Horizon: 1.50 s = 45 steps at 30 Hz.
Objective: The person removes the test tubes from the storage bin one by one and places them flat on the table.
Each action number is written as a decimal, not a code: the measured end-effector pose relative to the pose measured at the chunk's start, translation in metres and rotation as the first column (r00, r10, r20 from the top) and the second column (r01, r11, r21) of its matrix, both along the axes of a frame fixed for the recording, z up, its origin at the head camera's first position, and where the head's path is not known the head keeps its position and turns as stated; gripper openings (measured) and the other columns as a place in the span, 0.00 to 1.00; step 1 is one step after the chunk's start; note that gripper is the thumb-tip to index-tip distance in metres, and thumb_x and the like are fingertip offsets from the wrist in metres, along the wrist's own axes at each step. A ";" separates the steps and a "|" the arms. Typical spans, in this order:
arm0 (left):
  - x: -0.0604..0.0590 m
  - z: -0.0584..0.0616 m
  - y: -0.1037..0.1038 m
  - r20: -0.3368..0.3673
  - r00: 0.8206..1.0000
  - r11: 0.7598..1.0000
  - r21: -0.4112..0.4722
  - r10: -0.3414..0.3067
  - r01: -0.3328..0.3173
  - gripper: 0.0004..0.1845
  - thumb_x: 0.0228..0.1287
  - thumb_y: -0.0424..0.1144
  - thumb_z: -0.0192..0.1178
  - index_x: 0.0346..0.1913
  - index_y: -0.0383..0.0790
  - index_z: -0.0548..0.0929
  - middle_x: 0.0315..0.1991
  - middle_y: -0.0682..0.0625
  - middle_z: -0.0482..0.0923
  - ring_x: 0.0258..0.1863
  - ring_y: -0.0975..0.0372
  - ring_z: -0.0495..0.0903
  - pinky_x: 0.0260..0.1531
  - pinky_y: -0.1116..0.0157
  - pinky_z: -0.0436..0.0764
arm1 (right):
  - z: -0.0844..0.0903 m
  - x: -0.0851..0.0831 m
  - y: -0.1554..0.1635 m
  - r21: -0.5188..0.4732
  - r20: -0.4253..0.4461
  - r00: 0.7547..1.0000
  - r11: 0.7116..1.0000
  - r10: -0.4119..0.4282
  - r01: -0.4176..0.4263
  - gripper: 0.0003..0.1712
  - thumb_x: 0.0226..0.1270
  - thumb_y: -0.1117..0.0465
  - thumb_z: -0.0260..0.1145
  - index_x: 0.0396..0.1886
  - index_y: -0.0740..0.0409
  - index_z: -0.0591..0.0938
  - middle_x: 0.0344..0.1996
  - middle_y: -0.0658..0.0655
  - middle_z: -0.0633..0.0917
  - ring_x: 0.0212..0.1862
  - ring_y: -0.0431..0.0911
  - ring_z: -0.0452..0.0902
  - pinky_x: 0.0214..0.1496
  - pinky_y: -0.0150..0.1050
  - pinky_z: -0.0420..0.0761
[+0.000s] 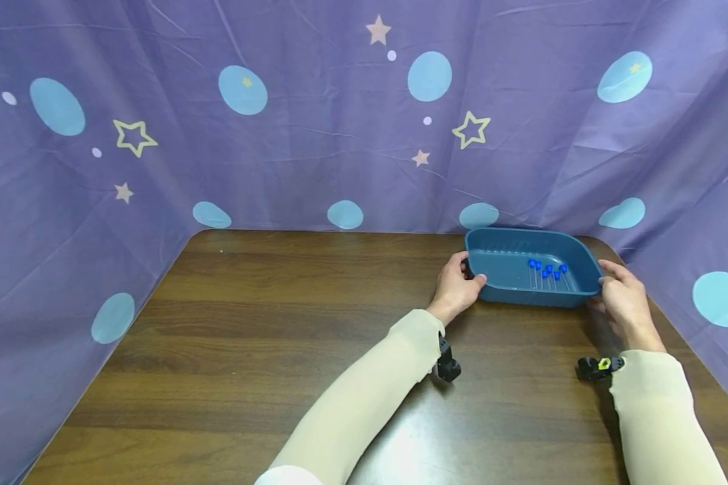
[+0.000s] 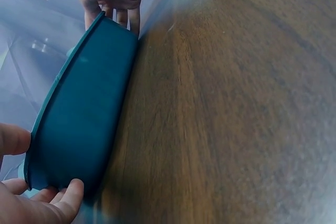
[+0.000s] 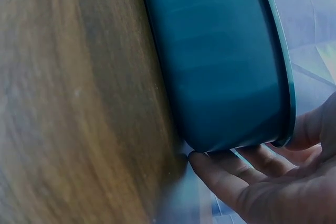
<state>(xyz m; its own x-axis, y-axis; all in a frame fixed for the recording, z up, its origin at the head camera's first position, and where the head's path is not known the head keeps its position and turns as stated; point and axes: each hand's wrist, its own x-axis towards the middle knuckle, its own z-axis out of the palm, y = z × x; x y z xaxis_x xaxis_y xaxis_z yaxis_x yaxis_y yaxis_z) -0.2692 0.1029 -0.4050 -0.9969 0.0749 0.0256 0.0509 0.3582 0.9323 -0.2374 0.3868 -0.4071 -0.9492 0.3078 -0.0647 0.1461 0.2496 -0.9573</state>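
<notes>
Teal plastic, the oblong tray point(image 1: 503, 293) sits at the far right of the brown wooden table point(image 1: 267, 337), long axis running left to right. Only the head view shows the blue-headed pins point(image 1: 546, 271) inside; the wrist views show just its outer wall. The left hand point(image 1: 457, 286) and right hand point(image 1: 623, 300) clasp opposite ends.
</notes>
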 end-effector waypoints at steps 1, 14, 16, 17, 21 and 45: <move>0.000 0.000 0.000 -0.003 1.000 1.000 0.007 0.002 -0.002 0.30 0.61 0.39 0.65 0.66 0.45 0.70 0.53 0.47 0.76 0.52 0.59 0.76 0.53 0.64 0.74 | 0.000 0.000 0.000 -0.023 -0.008 1.000 1.000 0.005 -0.005 0.31 0.72 0.63 0.40 0.75 0.58 0.55 0.51 0.64 0.67 0.33 0.33 0.78 0.33 0.31 0.81; -0.001 0.001 -0.004 -0.009 1.000 1.000 0.007 0.002 -0.002 0.30 0.61 0.38 0.65 0.66 0.43 0.70 0.53 0.46 0.77 0.52 0.58 0.78 0.51 0.66 0.75 | 0.003 0.000 -0.002 -0.120 -0.051 0.998 0.991 0.046 -0.052 0.31 0.72 0.65 0.39 0.74 0.61 0.55 0.54 0.68 0.63 0.33 0.31 0.77 0.33 0.30 0.81; -0.001 0.000 -0.004 -0.006 1.000 1.000 0.009 0.001 -0.001 0.30 0.60 0.38 0.65 0.66 0.44 0.70 0.53 0.46 0.77 0.52 0.58 0.77 0.51 0.66 0.75 | 0.004 0.000 -0.002 -0.136 -0.064 0.997 0.989 0.049 -0.057 0.31 0.72 0.66 0.40 0.74 0.62 0.55 0.50 0.65 0.66 0.33 0.31 0.77 0.33 0.31 0.81; -0.001 0.000 -0.005 -0.004 1.000 1.000 0.010 0.001 -0.001 0.30 0.61 0.38 0.65 0.66 0.44 0.70 0.53 0.47 0.77 0.52 0.59 0.77 0.51 0.66 0.75 | 0.004 0.000 -0.003 -0.140 -0.069 0.996 0.988 0.050 -0.059 0.31 0.71 0.66 0.40 0.74 0.63 0.56 0.49 0.64 0.67 0.33 0.32 0.77 0.32 0.31 0.81; -0.002 0.000 -0.007 -0.005 1.000 1.000 0.023 0.005 -0.004 0.30 0.60 0.38 0.65 0.66 0.44 0.70 0.53 0.46 0.77 0.51 0.59 0.78 0.50 0.66 0.75 | 0.006 0.001 -0.004 -0.136 -0.068 0.996 0.989 0.050 -0.059 0.30 0.71 0.66 0.40 0.73 0.63 0.57 0.44 0.58 0.70 0.32 0.34 0.78 0.31 0.32 0.81; 0.000 -0.003 -0.017 0.007 0.999 0.992 0.119 -0.033 0.032 0.29 0.62 0.34 0.63 0.66 0.39 0.69 0.55 0.41 0.75 0.53 0.55 0.77 0.49 0.64 0.77 | 0.002 0.002 -0.011 -0.145 -0.061 0.996 0.986 0.072 -0.080 0.25 0.72 0.66 0.40 0.68 0.61 0.62 0.45 0.58 0.69 0.34 0.33 0.78 0.33 0.32 0.81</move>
